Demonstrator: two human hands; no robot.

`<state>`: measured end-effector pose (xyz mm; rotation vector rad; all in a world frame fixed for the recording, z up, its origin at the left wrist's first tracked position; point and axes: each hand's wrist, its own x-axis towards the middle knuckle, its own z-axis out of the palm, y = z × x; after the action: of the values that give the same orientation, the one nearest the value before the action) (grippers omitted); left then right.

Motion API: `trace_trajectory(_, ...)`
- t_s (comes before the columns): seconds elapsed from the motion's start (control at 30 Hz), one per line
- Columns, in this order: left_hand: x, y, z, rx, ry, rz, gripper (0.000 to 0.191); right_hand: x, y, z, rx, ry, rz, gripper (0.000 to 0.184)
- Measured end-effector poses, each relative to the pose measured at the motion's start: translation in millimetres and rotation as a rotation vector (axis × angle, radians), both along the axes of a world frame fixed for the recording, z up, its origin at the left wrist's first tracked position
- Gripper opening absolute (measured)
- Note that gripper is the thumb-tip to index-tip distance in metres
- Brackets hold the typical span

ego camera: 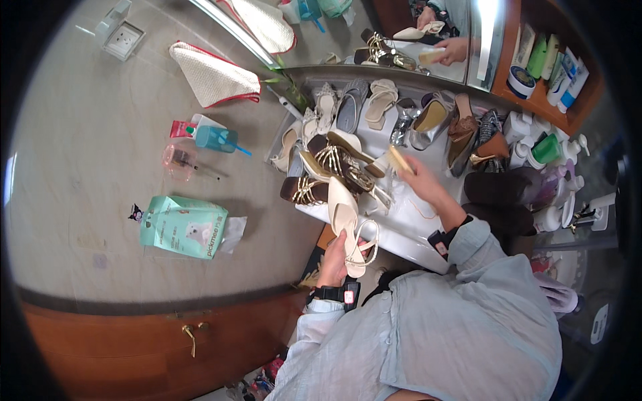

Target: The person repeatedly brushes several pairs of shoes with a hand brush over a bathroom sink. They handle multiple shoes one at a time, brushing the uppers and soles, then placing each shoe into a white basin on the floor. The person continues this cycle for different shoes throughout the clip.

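Note:
My left hand (335, 260) grips a cream pointed-toe slingback shoe (343, 205) by its heel end, near the front rim of a white sink (401, 244). The shoe's toe points away from me, and its strap loops out to the right. In my right hand (422, 181) is a small wooden-backed brush (399, 160) with pale bristles, held over the basin and apart from the slingback. Brown-and-gold strappy sandals (306, 190) lie piled at the sink's left side, just beyond the held shoe.
Along the sink's back stand silver flats (429, 120), cream sandals (380, 103) and brown shoes (461, 125). Dark boots (496, 193) and pump bottles (549, 150) crowd the right. A mirror (331, 35) rises behind. Wall-mounted at left are a tissue pack (183, 226) and cups (215, 138).

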<state>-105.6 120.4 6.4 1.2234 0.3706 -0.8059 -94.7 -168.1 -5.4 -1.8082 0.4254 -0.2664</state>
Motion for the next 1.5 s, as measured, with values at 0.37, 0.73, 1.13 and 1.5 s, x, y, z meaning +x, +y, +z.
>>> trace_trajectory(0.37, -21, -26, -7, 0.08, -0.118, -0.189, 0.028, 32, -20, 45, -0.772, 0.033, -0.186, 0.038)
trace_trajectory(0.73, -38, -28, -21, 0.084, 0.089, -0.275, 0.026, -62, 57, 7, -0.474, 0.192, 0.255, 0.04)
trace_trajectory(1.13, -38, -36, -16, 0.084, 0.159, -0.253, 0.023, -124, 67, -24, -0.228, -0.012, 0.3, 0.04)
trace_trajectory(1.5, -36, -37, -24, 0.084, 0.172, -0.212, 0.023, -39, 64, -32, -0.303, 0.077, 0.196, 0.038)
